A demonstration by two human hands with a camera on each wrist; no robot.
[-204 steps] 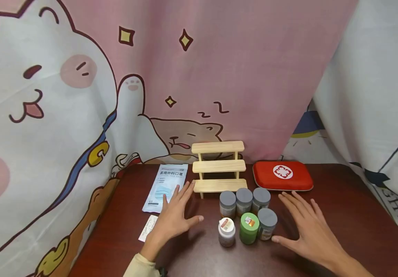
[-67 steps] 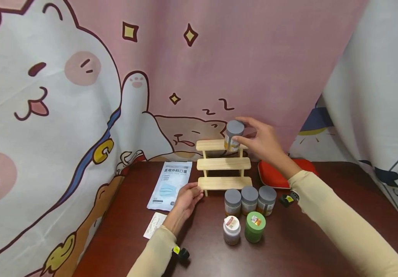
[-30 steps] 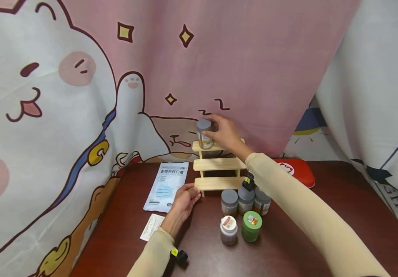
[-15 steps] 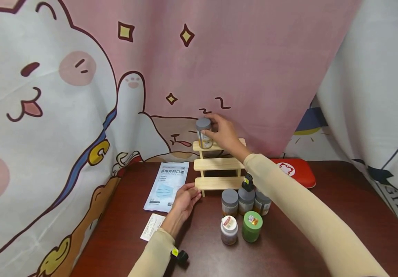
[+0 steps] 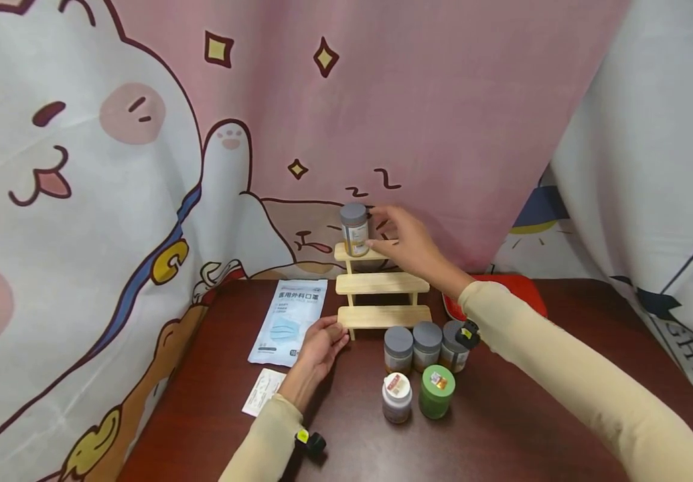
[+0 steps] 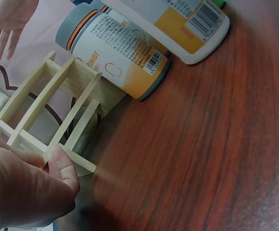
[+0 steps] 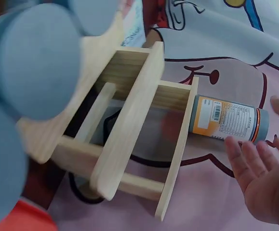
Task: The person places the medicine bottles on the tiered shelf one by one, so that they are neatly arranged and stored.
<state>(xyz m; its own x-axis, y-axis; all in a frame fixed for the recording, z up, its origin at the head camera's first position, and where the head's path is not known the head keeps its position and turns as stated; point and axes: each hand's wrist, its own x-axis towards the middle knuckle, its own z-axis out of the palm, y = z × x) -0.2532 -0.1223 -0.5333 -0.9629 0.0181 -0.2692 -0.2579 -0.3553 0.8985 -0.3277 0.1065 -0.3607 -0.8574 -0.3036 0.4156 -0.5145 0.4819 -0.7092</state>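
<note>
A grey-lidded jar (image 5: 355, 231) stands upright at the left end of the wooden rack's top shelf (image 5: 382, 252). Just right of it my right hand (image 5: 412, 246) has its fingers apart, holding nothing; the right wrist view also shows the jar (image 7: 226, 119) free of the hand (image 7: 269, 178). My left hand (image 5: 320, 348) pinches the left end of the bottom shelf (image 5: 385, 316), thumb on the wood in the left wrist view, where the hand (image 6: 33, 185) grips the rack (image 6: 43, 103). Three grey-lidded jars (image 5: 398, 351) stand before the rack, with a white bottle (image 5: 397, 398) and a green jar (image 5: 436, 393) nearer.
A light blue mask packet (image 5: 288, 321) lies left of the rack, with a small white packet (image 5: 264, 391) below it. Behind my right forearm lies a red case (image 5: 521, 294). A patterned curtain (image 5: 442, 120) hangs behind the dark wooden table (image 5: 201, 415).
Over the last seconds a grey-lidded jar went from the table to the top shelf and slid left along it. Since half a second ago my right hand has let go and moved slightly right.
</note>
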